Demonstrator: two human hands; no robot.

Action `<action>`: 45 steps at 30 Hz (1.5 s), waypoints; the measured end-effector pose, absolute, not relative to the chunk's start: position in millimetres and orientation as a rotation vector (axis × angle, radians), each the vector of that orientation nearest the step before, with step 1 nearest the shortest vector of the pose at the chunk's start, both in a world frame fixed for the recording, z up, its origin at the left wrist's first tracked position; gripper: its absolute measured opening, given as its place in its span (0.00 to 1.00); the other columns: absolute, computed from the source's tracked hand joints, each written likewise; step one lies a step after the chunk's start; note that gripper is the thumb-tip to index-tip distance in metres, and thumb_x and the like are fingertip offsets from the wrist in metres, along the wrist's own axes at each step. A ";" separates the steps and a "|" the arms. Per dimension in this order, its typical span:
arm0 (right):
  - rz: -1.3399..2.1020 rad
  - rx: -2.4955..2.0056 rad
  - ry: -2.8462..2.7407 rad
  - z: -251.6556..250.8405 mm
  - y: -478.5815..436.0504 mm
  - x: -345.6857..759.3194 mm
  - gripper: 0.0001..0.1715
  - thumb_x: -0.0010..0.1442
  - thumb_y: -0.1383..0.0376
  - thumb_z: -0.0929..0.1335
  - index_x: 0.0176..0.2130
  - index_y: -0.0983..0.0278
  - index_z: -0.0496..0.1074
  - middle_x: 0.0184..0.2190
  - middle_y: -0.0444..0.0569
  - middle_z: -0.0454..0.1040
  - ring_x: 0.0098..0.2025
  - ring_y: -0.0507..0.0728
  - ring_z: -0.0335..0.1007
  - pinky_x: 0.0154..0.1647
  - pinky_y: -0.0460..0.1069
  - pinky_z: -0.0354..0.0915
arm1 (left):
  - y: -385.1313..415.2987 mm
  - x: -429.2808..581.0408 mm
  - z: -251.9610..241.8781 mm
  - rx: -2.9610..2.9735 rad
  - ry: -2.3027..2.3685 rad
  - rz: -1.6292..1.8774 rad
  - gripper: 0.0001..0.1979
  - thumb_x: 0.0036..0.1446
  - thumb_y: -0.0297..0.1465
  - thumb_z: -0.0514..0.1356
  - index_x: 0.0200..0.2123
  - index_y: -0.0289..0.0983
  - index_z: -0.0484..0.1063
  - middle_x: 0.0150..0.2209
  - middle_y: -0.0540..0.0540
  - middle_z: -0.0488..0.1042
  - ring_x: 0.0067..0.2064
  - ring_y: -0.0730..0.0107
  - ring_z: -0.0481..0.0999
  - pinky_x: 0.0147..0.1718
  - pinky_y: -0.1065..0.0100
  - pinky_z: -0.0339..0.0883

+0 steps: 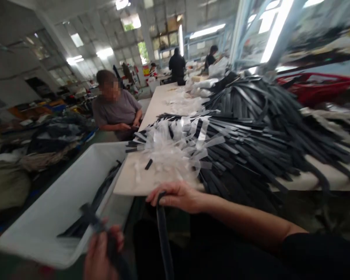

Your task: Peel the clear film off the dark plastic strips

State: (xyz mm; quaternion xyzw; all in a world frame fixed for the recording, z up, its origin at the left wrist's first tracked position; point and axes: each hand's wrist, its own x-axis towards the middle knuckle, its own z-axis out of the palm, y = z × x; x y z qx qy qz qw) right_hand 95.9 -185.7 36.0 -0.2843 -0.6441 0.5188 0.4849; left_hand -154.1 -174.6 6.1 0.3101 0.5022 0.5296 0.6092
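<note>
Near the table's front edge, my right hand (pixel 179 196) pinches a narrow dark fabric strip (pixel 164 237) that hangs down over my lap. My left hand (pixel 102 252), smeared by motion at the lower left, is closed around a dark strip end (pixel 89 214) that sticks up past the fingers. Whether both hands hold one and the same strip is hidden below. On the table beyond my right hand lies a pile of dark strips (pixel 251 144), with translucent white pieces (pixel 169 144) at their near ends. A short black piece (pixel 148 164) lies apart from the pile.
To the left stands a white bin (pixel 55 182) with dark strips inside, against the pale table (pixel 131 186). A person (pixel 116 105) sits across the bin, hands together. Farther back are other people (pixel 177 66). A red basket (pixel 317 87) stands behind the pile at right.
</note>
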 end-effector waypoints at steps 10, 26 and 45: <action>1.506 -0.648 -1.360 36.9 -163.3 89.9 0.19 0.59 0.52 0.72 0.41 0.66 0.78 0.42 0.50 0.79 0.42 0.54 0.75 0.48 0.50 0.69 | -202.8 -95.7 -21.4 0.928 0.938 0.934 0.14 0.56 0.42 0.65 0.40 0.38 0.76 0.31 0.46 0.78 0.26 0.72 0.73 0.24 0.73 0.64; 1.050 -0.897 -1.416 48.3 -165.8 89.7 0.12 0.61 0.59 0.70 0.37 0.63 0.81 0.38 0.49 0.81 0.43 0.56 0.76 0.49 0.51 0.68 | -218.9 -107.9 -13.2 1.563 0.972 0.816 0.15 0.66 0.40 0.53 0.34 0.38 0.74 0.33 0.46 0.74 0.37 0.66 0.73 0.39 0.67 0.64; 1.611 -0.915 -1.965 91.7 -134.2 116.0 0.08 0.61 0.64 0.69 0.39 0.66 0.78 0.31 0.47 0.80 0.32 0.50 0.78 0.35 0.43 0.73 | -233.6 -338.6 -69.6 0.462 1.874 1.241 0.13 0.47 0.38 0.69 0.33 0.35 0.79 0.28 0.47 0.77 0.26 0.69 0.74 0.22 0.73 0.69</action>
